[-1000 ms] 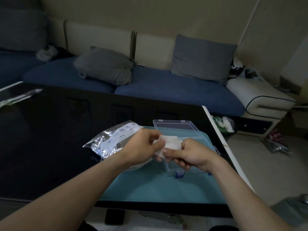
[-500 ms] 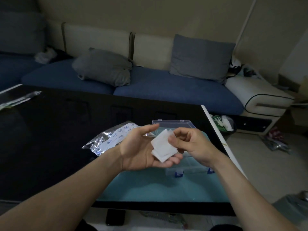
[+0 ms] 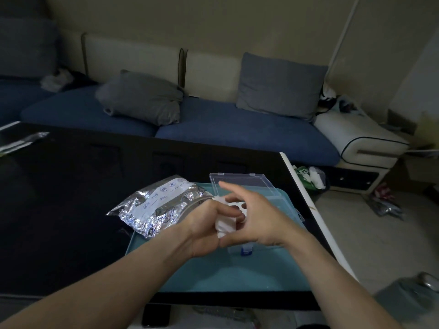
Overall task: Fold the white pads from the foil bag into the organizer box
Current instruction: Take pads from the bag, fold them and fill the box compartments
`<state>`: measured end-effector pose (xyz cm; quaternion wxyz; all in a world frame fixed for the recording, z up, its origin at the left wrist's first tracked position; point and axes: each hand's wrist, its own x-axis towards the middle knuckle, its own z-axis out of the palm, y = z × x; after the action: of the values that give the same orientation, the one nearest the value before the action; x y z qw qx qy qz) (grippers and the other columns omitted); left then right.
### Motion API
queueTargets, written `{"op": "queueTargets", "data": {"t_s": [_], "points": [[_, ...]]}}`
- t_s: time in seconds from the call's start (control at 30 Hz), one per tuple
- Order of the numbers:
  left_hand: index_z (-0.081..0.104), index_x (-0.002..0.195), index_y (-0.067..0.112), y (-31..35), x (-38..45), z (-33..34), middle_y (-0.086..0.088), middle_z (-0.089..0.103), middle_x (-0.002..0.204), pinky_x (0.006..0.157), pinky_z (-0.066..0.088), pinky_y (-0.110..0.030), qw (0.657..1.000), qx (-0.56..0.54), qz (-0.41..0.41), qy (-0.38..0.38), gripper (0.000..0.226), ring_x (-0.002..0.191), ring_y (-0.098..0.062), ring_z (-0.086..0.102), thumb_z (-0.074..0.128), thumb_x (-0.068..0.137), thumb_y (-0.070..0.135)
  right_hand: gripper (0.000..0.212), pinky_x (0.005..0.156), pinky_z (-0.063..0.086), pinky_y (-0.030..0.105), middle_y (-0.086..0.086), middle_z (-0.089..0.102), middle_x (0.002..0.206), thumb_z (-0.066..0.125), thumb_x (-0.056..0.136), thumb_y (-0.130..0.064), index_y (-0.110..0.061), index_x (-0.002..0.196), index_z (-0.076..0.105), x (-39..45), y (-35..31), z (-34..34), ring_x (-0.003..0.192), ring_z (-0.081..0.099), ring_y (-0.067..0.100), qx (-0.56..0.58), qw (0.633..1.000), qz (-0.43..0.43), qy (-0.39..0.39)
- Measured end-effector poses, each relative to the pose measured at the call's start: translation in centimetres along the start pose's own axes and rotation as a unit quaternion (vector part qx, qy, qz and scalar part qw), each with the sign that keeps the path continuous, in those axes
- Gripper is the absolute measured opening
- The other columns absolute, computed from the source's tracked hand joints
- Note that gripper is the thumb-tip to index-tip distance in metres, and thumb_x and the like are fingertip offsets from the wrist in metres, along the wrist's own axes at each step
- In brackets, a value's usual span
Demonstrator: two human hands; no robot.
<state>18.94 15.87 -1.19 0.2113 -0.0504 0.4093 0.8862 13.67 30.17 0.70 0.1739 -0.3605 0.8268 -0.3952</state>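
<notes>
So the left hand (image 3: pixel 204 224) and right hand (image 3: pixel 256 224) both gripped a half-folded pad (image 3: pixel 225 225) above the box (image 3: pixel 268 193); boxing it remained.

Teal tray (image 3: pixel 213 279) is set at the black table's (image 3: pixel 59 198) near right corner. Silvery wrapper (image 3: pixel 22 141) is laid at its far left edge. Blue sofa (image 3: pixel 213 129) is seen behind, with two grey cushions (image 3: pixel 140 96) (image 3: pixel 280 85). Clutter (image 3: pixel 311 176) is scattered on the floor beside.
</notes>
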Motion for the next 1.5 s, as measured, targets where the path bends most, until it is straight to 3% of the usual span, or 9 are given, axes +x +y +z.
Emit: {"op": "queueTargets", "data": {"t_s": [0.13,0.27,0.43,0.63,0.87,1.03,1.2,1.4,1.5], "points": [[0.06,0.105,0.016,-0.6,0.1,0.5,-0.01,0.058,0.078,0.064,0.051,-0.032,1.0,0.006,0.0,0.009,0.029,0.067,-0.02,0.057,0.043,0.09,-0.003,0.107,0.09,0.049,0.012,-0.02,0.061,0.12,0.096,0.06,-0.025,-0.037,0.15,0.04,-0.1,-0.2,-0.5,0.11,0.06,-0.006,-0.051,0.998,-0.009,0.024],[0.055,0.115,0.008,-0.7,0.5,0.4,-0.015,0.062,0.091,0.059,0.052,-0.03,0.998,0.017,0.014,0.06,0.029,0.073,-0.022,0.061,0.054,0.087,0.001,0.117,0.113,0.036,0.027,-0.013,0.043,0.149,0.097,0.055,-0.037,-0.033,0.154,0.034,-0.4,-0.4,-0.6,0.137,0.039,0.007,-0.163,0.986,0.025,-0.001],[0.063,0.089,0.006,-0.7,0.5,0.8,-0.009,0.063,0.077,0.073,0.047,-0.035,0.998,0.035,-0.02,0.054,0.011,0.072,-0.019,0.057,0.063,0.078,0.007,0.077,0.101,0.045,0.024,-0.012,0.063,0.126,0.098,0.057,-0.03,-0.026,0.126,0.064,-0.5,0.3,-0.9,0.116,0.058,0.004,-0.131,0.99,0.022,0.041],[0.058,0.098,0.01,-1.1,1.2,0.8,-0.008,0.058,0.067,0.049,0.052,-0.024,0.994,0.017,0.034,0.099,0.021,0.055,-0.015,0.058,0.046,0.093,-0.007,0.112,0.092,0.034,0.001,-0.024,0.054,0.134,0.099,0.049,-0.04,-0.04,0.146,0.042,-0.6,0.9,-0.6,0.12,0.049,-0.008,-0.113,0.994,0.0,0.0],[0.062,0.097,0.011,-0.2,0.3,1.4,-0.007,0.053,0.078,0.062,0.054,-0.033,0.999,0.017,0.006,0.042,0.019,0.044,-0.015,0.051,0.049,0.095,0.025,0.051,0.079,0.047,0.011,-0.015,0.072,0.097,0.095,0.062,-0.037,-0.029,0.108,0.073,-0.4,1.0,-1.1,0.093,0.063,-0.004,-0.116,0.989,-0.004,0.09],[0.062,0.1,0.008,0.7,-0.2,0.7,-0.018,0.056,0.106,0.07,0.055,-0.04,0.999,-0.031,-0.004,-0.016,0.036,0.067,-0.026,0.062,0.05,0.091,0.04,0.064,0.083,0.047,0.013,-0.018,0.066,0.111,0.096,0.06,-0.038,-0.031,0.118,0.069,-0.4,0.8,-1.2,0.101,0.061,-0.005,-0.083,0.991,-0.011,0.105],[0.064,0.108,0.006,0.4,-0.3,0.7,-0.019,0.051,0.119,0.073,0.056,-0.034,0.999,0.021,-0.013,-0.025,0.025,0.091,-0.024,0.061,0.063,0.083,0.012,0.112,0.095,0.042,0.01,-0.016,0.047,0.133,0.1,0.049,-0.036,-0.039,0.145,0.044,-0.5,0.5,-0.8,0.122,0.046,-0.005,-0.098,0.993,-0.039,0.06],[0.06,0.113,0.009,0.1,-0.3,0.7,-0.017,0.066,0.101,0.078,0.055,-0.042,0.997,0.067,-0.026,-0.04,0.029,0.086,-0.026,0.066,0.062,0.084,0.007,0.074,0.091,0.048,0.022,-0.02,0.062,0.112,0.098,0.053,-0.033,-0.033,0.118,0.062,-0.2,0.3,-0.4,0.106,0.058,-0.002,-0.145,0.987,-0.05,0.057],[0.062,0.104,0.018,0.0,-0.3,0.7,-0.011,0.066,0.09,0.079,0.047,-0.045,0.994,0.097,-0.039,-0.01,0.02,0.078,-0.023,0.064,0.065,0.086,0.026,0.089,0.09,0.044,0.018,-0.019,0.056,0.118,0.097,0.054,-0.034,-0.037,0.131,0.053,-0.5,0.3,-0.4,0.109,0.053,0.001,-0.149,0.986,-0.047,0.051]]}}
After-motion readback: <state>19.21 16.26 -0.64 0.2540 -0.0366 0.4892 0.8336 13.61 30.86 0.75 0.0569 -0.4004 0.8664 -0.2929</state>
